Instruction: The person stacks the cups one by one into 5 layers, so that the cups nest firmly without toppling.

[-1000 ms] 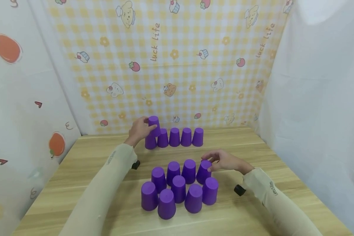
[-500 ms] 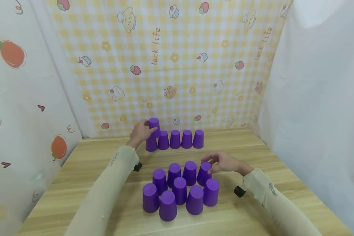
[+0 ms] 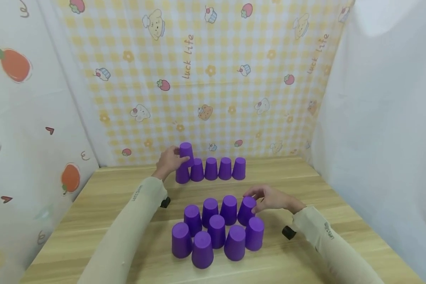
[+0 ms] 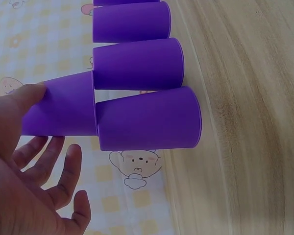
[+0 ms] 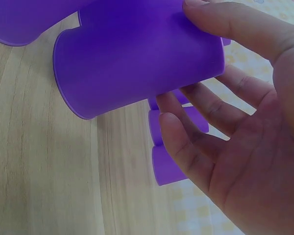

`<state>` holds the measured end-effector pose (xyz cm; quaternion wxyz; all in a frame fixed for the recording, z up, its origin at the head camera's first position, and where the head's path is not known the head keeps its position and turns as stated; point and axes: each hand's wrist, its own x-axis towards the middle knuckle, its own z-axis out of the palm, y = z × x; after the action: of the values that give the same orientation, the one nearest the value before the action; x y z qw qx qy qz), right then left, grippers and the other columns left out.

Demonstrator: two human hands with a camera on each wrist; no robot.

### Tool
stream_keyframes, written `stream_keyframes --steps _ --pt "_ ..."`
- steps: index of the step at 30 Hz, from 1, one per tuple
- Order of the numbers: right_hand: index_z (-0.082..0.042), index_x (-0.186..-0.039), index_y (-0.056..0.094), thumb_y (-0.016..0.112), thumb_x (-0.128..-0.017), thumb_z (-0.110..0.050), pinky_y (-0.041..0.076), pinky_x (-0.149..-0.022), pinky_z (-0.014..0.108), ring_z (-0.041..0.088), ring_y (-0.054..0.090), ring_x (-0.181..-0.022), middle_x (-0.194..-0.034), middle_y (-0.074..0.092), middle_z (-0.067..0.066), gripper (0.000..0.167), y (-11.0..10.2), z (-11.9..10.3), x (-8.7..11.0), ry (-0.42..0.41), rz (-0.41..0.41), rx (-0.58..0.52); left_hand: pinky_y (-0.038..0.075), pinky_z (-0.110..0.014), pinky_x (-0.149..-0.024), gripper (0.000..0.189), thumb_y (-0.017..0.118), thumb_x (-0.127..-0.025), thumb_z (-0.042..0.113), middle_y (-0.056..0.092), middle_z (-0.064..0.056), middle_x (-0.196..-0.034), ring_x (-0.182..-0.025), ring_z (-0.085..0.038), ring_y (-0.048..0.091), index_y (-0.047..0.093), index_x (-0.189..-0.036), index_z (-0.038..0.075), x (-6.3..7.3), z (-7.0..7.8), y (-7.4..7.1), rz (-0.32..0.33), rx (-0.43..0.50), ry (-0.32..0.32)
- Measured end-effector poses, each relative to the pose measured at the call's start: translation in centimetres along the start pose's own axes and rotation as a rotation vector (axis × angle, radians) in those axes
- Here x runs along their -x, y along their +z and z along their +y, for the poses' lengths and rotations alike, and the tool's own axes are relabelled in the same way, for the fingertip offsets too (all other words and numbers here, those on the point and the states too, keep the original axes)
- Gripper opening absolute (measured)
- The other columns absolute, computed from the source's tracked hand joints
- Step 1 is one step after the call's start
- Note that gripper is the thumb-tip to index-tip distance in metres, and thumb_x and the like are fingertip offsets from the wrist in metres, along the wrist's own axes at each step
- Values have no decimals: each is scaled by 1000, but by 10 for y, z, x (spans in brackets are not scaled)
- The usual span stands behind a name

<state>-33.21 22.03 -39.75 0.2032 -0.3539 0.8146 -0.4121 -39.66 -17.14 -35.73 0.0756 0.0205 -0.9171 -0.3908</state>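
My left hand (image 3: 169,159) pinches an upside-down purple plastic cup (image 3: 186,151) between thumb and fingers. In the left wrist view, that cup's rim meets the tops of the leftmost cup (image 4: 149,120) and the cup beside it (image 4: 137,63) in the back row. My right hand (image 3: 272,198) grips another upside-down purple cup (image 3: 246,214) at the rear right of the nearer cluster. In the right wrist view, the thumb lies on this cup's (image 5: 137,63) near side and fingertips reach under its far side. That cup stands upside down on the table, close to its neighbours.
Several more upside-down purple cups continue the back row (image 3: 225,169) to the right. Between my forearms stand several others (image 3: 202,250), packed close together. The wooden table (image 3: 110,205) ends at a checked cloth backdrop (image 3: 213,94), with white cloths (image 3: 383,118) at the sides.
The head view tilts slightly, shifting the scene a little lower. Both hands keep their places at the same cups.
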Motion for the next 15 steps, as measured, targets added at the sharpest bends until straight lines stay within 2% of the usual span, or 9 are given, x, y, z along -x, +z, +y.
stream_keyframes --steps 6,15 --pt "6 -131 57 80 -79 -8 58 -81 39 28 66 -104 -116 68 10 59 -2 4 1 4 -24 -30 45 -55 -99 62 73 -90 38 56 -17 -138 -122 -37 54 50 -137 4 -2 -2 3 -2 -5 -12" --pt "-1 -129 61 80 -79 -7 59 -80 38 27 67 -103 -113 70 10 54 -2 4 2 26 -14 -44 46 -54 -99 62 73 -90 35 56 -18 -138 -122 -37 55 50 -138 4 -7 1 4 -15 -2 4"
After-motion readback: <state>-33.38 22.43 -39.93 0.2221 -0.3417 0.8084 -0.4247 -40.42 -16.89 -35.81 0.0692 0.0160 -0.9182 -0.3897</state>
